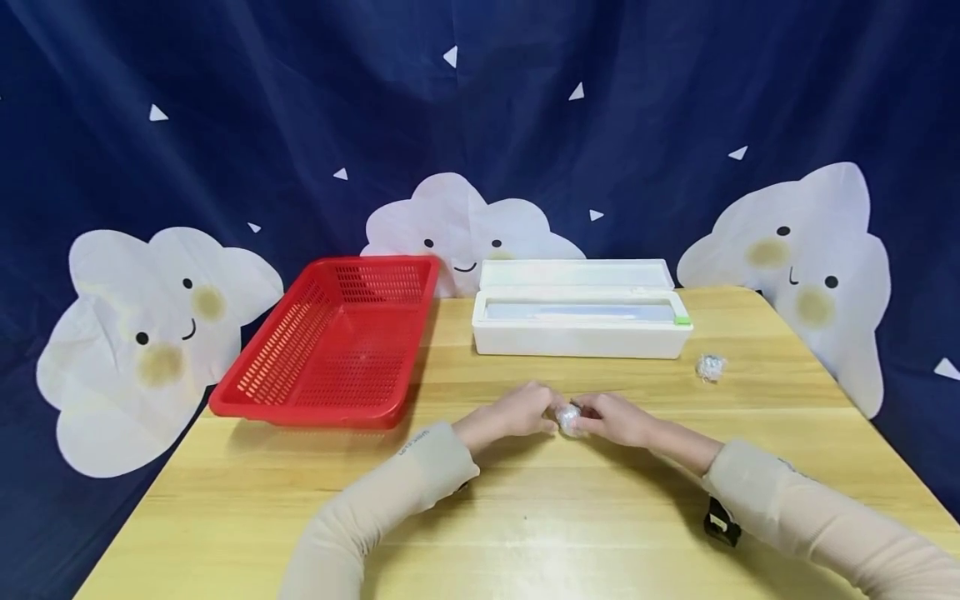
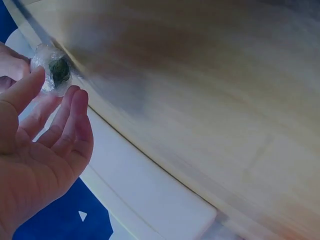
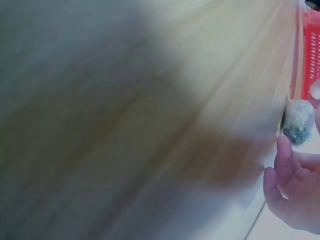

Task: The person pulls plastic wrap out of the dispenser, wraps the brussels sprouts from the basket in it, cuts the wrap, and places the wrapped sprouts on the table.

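A small roundish bundle in clear plastic film (image 1: 569, 421) is between both hands, low over the wooden table. Something dark green shows through the film in the left wrist view (image 2: 60, 70). My left hand (image 1: 523, 411) pinches it from the left with thumb and index finger, the other fingers loosely bent. From the right side, my right hand (image 1: 619, 419) holds it with its fingertips; in the right wrist view that hand (image 3: 297, 192) is partly cut off at the edge. A second film-wrapped bundle (image 1: 710, 367) lies on the table, farther right.
Behind the hands stands a long white box (image 1: 577, 342), its lid (image 1: 577, 273) raised, with a green slider (image 1: 682, 320) at the right end. To the left sits a red perforated plastic basket (image 1: 307, 411). A dark blue curtain (image 1: 645, 108) with cloud shapes hangs behind the table (image 1: 525, 533).
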The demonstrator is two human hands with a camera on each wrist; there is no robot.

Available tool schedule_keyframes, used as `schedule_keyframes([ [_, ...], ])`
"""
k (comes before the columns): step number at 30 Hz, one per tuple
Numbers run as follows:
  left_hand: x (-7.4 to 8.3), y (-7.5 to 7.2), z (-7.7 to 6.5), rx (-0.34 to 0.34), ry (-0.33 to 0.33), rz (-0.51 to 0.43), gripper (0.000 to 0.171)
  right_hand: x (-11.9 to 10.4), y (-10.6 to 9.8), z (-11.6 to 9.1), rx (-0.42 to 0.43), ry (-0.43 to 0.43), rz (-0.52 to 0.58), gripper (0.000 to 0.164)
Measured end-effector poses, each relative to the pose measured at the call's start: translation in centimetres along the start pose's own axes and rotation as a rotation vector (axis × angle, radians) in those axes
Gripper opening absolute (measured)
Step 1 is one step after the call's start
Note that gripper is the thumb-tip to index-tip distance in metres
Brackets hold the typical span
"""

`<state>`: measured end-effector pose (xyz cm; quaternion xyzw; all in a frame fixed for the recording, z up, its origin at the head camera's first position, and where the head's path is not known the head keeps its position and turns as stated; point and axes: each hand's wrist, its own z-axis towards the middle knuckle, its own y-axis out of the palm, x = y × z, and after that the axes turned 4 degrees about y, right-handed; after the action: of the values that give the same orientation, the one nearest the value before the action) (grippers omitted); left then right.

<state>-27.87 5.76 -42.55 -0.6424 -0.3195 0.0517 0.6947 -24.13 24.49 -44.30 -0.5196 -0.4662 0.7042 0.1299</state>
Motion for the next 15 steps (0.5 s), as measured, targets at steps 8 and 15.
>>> schedule_keyframes([
  [8, 0.13, -0.03, 0.18, 0.060, -0.090, -0.179, 0.024, -0.42, 0.00, -0.15, 0.017, 0.024, -0.002, 0.022],
  [15, 0.22, 0.15, 0.43, 0.083, -0.181, -0.235, 0.042, -0.79, 0.56, -0.61, 0.167, -0.001, -0.107, 0.031],
])
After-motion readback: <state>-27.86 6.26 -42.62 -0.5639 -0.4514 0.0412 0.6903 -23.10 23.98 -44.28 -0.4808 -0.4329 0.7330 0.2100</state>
